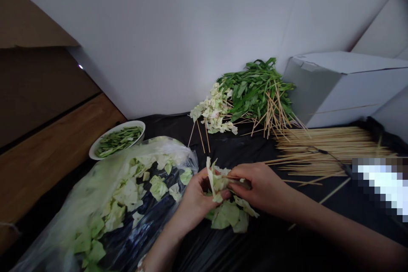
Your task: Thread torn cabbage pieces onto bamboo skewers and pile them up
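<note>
My left hand (199,195) is closed around pale cabbage pieces (218,182) at the centre of the view. From the right, my right hand (251,185) pinches a thin wooden skewer whose front end meets the cabbage; the exact tip is hidden among the leaves. Loose cabbage leaves (228,216) lie just below both hands on the black covering. Left of my left hand, an open clear plastic bag (95,182) holds many cabbage pieces (127,193).
Behind my hands lie skewered cabbage (215,108) and leafy greens on skewers (251,89). Bare skewers (321,148) are spread at the right, before a white box (353,89). A white bowl (92,152) of green pieces stands at the left. A phone-like bright area is pixelated.
</note>
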Demonstrator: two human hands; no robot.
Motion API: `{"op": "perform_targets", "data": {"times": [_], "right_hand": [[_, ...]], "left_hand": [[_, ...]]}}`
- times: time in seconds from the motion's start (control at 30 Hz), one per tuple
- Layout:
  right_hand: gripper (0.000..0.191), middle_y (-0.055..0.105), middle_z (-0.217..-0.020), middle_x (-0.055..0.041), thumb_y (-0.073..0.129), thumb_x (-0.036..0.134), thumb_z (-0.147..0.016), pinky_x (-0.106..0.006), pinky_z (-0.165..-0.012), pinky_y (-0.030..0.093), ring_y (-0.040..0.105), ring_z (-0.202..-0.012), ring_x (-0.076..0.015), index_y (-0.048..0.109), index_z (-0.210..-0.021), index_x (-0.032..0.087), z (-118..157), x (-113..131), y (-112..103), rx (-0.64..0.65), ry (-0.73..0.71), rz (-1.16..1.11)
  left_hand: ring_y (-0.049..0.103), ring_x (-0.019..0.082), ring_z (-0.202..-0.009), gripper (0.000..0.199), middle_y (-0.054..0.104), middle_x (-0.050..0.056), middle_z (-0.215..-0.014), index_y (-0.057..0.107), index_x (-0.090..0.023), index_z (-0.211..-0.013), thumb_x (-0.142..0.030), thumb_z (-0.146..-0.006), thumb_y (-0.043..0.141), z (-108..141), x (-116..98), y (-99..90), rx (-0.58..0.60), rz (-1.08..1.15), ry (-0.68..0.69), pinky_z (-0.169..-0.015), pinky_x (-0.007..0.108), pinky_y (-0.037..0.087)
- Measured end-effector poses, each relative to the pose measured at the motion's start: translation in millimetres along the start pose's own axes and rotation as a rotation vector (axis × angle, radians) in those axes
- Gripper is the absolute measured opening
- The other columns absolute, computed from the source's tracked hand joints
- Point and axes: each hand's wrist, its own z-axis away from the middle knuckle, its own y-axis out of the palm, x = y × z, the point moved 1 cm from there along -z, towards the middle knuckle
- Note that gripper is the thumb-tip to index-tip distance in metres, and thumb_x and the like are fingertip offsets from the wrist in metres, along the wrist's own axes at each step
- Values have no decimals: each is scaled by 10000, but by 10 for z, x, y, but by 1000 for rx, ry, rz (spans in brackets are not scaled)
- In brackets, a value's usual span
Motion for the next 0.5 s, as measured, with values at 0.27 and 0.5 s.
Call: {"op": "perform_targets", "data": {"times": [0.27, 0.5], "right_hand": [[99, 666, -714, 1, 605, 189, -837, -240, -638, 358, 583, -664, -127, 694, -794, 185, 9, -27, 46, 42, -48, 17], [157, 652, -738, -7, 588, 235, -892, -242, -653, 363, 579, -694, -129, 668, -769, 178, 29, -40, 78, 38, -105, 0]], "left_hand": [[543, 134, -614, 250, 647, -15, -676, 686, -178, -808, -149, -613, 839, 61, -104, 95, -68, 4, 15, -609, 227, 420], [513, 125, -581, 199, 626, -11, -628, 673, -167, -750, -239, -647, 827, 60, -154, 131, -85, 11, -10, -553, 219, 400]]}}
